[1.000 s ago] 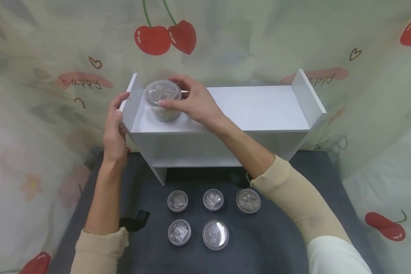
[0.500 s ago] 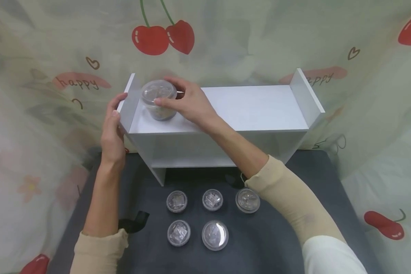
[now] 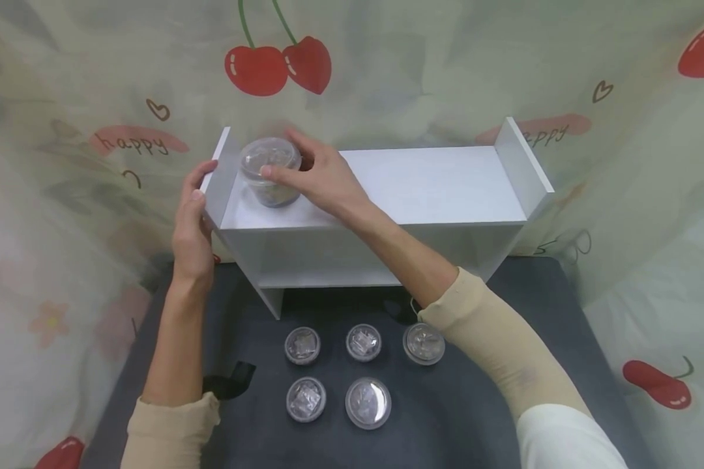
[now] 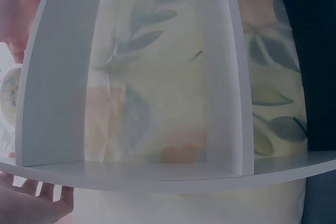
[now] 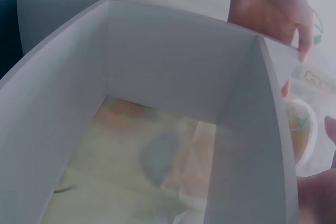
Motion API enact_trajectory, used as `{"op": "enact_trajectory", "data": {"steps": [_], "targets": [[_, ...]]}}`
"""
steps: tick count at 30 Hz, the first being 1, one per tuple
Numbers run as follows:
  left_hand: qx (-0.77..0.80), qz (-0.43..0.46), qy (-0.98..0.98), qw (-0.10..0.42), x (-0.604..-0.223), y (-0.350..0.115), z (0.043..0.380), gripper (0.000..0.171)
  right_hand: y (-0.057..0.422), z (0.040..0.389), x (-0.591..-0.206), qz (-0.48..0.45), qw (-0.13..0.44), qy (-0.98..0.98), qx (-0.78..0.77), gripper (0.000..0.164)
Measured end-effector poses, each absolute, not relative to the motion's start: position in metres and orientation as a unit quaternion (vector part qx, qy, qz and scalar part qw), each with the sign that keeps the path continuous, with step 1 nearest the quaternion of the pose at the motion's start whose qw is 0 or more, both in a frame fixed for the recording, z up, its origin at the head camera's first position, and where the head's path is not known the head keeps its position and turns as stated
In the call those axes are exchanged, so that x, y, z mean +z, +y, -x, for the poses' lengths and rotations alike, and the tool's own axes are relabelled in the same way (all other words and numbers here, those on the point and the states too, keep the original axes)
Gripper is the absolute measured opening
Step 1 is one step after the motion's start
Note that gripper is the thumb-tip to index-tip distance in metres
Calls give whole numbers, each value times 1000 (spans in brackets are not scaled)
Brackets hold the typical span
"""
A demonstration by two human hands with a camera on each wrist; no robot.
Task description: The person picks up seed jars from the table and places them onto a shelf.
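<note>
A clear round tub [image 3: 270, 163] with a lid stands at the left end of the white shelf unit's [image 3: 434, 185] top board, close beside the side panel. My right hand [image 3: 328, 176] holds it from the right, thumb on the lid's front and fingers behind. On the outer left, my left hand [image 3: 193, 228] grips the panel's edge with fingertips and thumb. From the right wrist, the tub [image 5: 299, 135] shows partly, between my left hand [image 5: 270, 9] and right hand [image 5: 320, 192]. The left wrist view catches only the tub's side [image 4: 9, 95] past the top board.
Several lidded tubs stand in two rows on the dark table [image 3: 446, 430], among them one at the front right [image 3: 368, 404]. A lower board [image 3: 334, 277] spans the shelf unit. Printed cloth [image 3: 387, 65] hangs behind and at both sides. A black strap [image 3: 231, 381] sticks out by the left forearm.
My right hand and the tub have shifted slightly left, nearer the side panel. The right index fingertip has lifted a little. My left hand keeps its hold on the panel.
</note>
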State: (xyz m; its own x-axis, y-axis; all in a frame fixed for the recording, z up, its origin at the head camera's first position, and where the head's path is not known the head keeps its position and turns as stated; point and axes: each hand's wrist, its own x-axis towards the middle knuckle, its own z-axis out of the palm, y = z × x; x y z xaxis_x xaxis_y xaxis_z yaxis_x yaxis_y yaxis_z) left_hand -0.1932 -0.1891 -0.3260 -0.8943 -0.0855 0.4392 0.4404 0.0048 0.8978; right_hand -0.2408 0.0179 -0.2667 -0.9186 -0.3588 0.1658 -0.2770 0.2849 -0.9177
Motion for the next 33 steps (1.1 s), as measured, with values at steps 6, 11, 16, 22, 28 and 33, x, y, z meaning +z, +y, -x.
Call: {"op": "enact_trajectory", "data": {"steps": [6,11,16,22,28,33], "targets": [[-692,131,-684,190,-326,-189,193,47,24,236,-266,192,29,785,-589,82],[-693,128,-683,192,-327,-189,193,47,34,233,-266,198,23,765,-612,78],[-696,130,-680,190,-327,-188,193,46,47,226,-267,196,12,750,-631,73],[-699,130,-676,193,-326,-189,192,46,58,218,-266,203,5,742,-640,70],[-704,136,-669,197,-326,-188,193,45,68,206,-266,202,2,732,-651,67],[-703,134,-671,194,-325,-186,192,46,79,199,-267,209,-5,714,-668,64]]}}
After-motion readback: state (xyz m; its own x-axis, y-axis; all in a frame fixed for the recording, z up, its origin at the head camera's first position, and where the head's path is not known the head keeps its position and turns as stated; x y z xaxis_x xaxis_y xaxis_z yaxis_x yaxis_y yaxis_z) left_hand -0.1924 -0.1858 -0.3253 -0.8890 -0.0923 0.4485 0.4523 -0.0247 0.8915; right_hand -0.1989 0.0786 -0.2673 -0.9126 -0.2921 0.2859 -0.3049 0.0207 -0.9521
